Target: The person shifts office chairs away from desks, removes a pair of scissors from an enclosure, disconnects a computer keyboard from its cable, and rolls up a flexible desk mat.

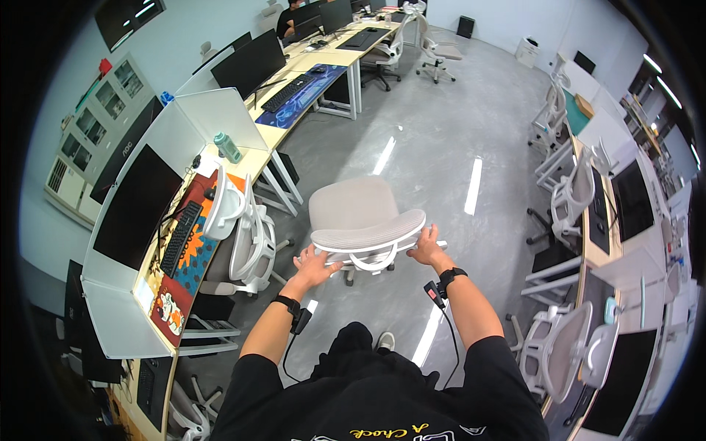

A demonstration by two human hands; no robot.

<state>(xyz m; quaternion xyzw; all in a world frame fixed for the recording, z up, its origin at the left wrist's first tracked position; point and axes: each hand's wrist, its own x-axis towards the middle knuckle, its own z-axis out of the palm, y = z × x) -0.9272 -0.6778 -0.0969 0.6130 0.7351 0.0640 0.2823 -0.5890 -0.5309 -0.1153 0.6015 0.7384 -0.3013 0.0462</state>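
A light grey office chair stands before me, its seat [353, 203] beyond its padded headrest [369, 232], whose white curved bracket faces me. My left hand [315, 267] is at the left side of the white backrest frame, fingers spread. On the right side, my right hand [427, 248] rests against the frame with its fingers on the edge. How firmly either hand grips is hard to see. Each wrist wears a black strap with a small cabled device. The chair's lower part is mostly hidden, with some castors showing.
At left, a desk holds a keyboard [181, 238], a monitor [138, 206] and a green bottle [227, 148], with another office chair [252, 242] tucked against it. More chairs [573, 201] line the desks at right. A person [287, 22] sits at the far desks.
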